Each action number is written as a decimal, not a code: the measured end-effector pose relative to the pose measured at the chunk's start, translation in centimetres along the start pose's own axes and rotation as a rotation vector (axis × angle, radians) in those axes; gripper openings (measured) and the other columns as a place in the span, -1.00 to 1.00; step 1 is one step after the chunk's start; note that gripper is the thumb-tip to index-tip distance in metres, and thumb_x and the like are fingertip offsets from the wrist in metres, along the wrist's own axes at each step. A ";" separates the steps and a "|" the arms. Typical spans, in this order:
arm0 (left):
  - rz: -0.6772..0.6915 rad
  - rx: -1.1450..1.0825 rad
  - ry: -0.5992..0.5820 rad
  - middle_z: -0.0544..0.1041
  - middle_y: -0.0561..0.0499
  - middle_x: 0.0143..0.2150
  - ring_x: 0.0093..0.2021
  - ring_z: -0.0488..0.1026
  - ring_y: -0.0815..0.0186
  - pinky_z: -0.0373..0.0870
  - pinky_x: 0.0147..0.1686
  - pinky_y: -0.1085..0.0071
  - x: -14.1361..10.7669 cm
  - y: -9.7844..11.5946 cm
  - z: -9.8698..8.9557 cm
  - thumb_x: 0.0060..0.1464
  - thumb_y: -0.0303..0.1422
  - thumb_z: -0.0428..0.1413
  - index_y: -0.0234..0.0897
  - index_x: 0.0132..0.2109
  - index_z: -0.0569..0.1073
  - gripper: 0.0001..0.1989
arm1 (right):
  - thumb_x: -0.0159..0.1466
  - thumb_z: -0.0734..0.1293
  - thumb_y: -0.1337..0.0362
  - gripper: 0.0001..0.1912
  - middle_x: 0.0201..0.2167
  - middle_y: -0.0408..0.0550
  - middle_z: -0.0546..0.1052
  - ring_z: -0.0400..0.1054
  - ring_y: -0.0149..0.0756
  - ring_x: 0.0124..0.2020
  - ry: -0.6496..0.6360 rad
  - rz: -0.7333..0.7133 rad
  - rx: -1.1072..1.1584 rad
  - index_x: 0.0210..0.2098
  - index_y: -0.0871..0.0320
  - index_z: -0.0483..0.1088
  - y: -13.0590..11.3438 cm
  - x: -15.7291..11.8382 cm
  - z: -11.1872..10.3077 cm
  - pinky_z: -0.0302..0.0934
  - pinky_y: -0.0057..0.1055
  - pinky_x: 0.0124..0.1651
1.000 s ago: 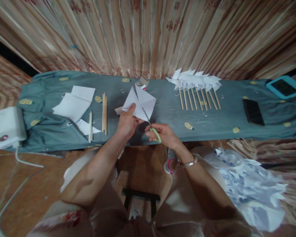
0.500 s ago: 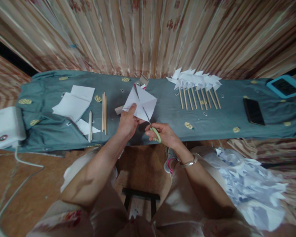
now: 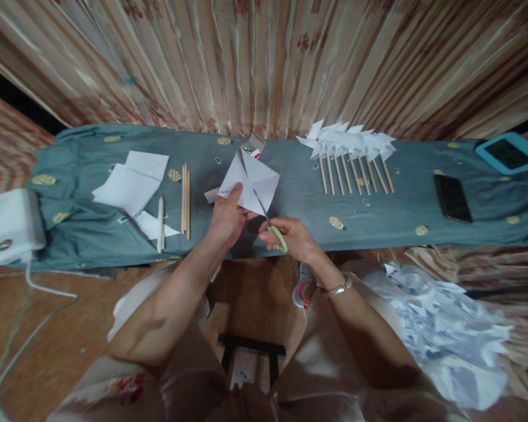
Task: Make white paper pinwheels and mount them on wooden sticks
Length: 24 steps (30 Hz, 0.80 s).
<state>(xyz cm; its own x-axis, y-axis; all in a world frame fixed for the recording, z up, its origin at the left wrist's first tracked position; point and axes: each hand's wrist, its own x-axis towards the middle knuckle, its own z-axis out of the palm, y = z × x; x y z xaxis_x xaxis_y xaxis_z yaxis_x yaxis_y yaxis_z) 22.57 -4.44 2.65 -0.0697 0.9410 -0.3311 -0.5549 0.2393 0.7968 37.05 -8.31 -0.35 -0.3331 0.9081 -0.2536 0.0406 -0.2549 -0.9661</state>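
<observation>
My left hand [image 3: 227,215] pinches the lower left edge of a white paper square [image 3: 259,179], thumb on top. A slit runs in from the square's upper edge. My right hand [image 3: 288,237] is closed round the green handles of the scissors [image 3: 278,236], whose blades lie at the paper's lower right part, pointing toward its centre. Behind the paper sits a small opened box [image 3: 256,143] with a red and white piece. Several wooden sticks [image 3: 185,202] and a white pen [image 3: 161,224] lie left of my left hand.
White paper sheets [image 3: 129,184] lie on the left of the cloth-covered table [image 3: 290,152]. Several paper pinwheels on sticks [image 3: 356,143], a black phone [image 3: 452,198] and a blue-framed device [image 3: 509,153] are to the right. A white box [image 3: 13,225] with a cable stands far left.
</observation>
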 end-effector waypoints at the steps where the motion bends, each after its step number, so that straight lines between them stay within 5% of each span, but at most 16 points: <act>1: -0.004 -0.001 0.003 0.53 0.09 -0.45 -0.43 0.52 0.37 0.52 -0.24 0.40 0.0 0.0 0.0 0.14 -0.32 0.17 -0.26 -0.23 0.42 -0.89 | -0.10 0.55 -0.10 -0.52 -0.67 -0.24 0.37 0.20 -0.54 -0.61 0.002 -0.002 -0.001 -0.49 0.18 0.47 0.0 0.0 0.0 0.09 -0.54 -0.53; 24: 0.038 -0.007 -0.022 0.64 -0.07 -0.23 -0.16 0.60 0.21 0.54 -0.11 0.29 0.8 -0.1 -0.6 0.13 -0.28 0.17 -0.28 -0.18 0.44 -0.83 | -0.09 0.55 -0.09 -0.52 -0.62 -0.21 0.45 0.29 -0.50 -0.55 -0.060 0.054 -0.040 -0.44 0.18 0.47 -0.5 -0.6 -0.1 0.14 -0.54 -0.48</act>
<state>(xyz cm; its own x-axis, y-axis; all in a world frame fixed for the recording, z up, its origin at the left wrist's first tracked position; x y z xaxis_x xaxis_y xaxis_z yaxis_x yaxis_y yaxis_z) 22.07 -3.89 2.01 -0.0728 0.9546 -0.2890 -0.5576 0.2013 0.8053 37.31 -8.69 0.28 -0.3855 0.8715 -0.3030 0.0969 -0.2883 -0.9526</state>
